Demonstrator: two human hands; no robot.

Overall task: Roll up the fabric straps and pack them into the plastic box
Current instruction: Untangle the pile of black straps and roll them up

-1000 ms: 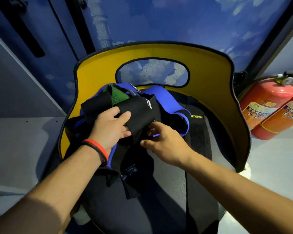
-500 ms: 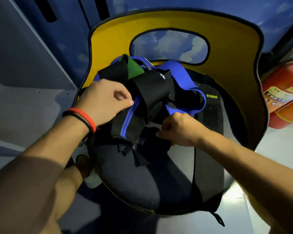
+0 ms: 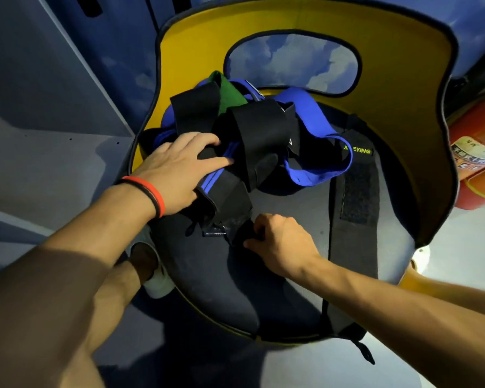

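Note:
A tangled pile of fabric straps (image 3: pixel 258 127), black, blue and green, lies on the seat of a yellow chair (image 3: pixel 398 88). My left hand (image 3: pixel 179 169), with a red and black wristband, rests flat on a black strap with blue stripes (image 3: pixel 221 186), fingers spread. My right hand (image 3: pixel 283 242) pinches the end of a black strap (image 3: pixel 240 233) near the seat's middle. A clear plastic piece (image 3: pixel 214 231) shows under the pile's near edge. A long black strap with green lettering (image 3: pixel 356 191) lies flat along the right of the seat.
The chair's grey seat (image 3: pixel 291 208) has a tall yellow back with an oval cut-out. Red fire extinguishers (image 3: pixel 479 163) stand at the right. Grey panels (image 3: pixel 53 152) stand at the left. My foot in a shoe (image 3: pixel 149 264) shows below the seat's left edge.
My left hand has opened out and now lies flat on the striped strap. My right hand has slid down toward me and pinches a black strap end. The camera has tilted downward.

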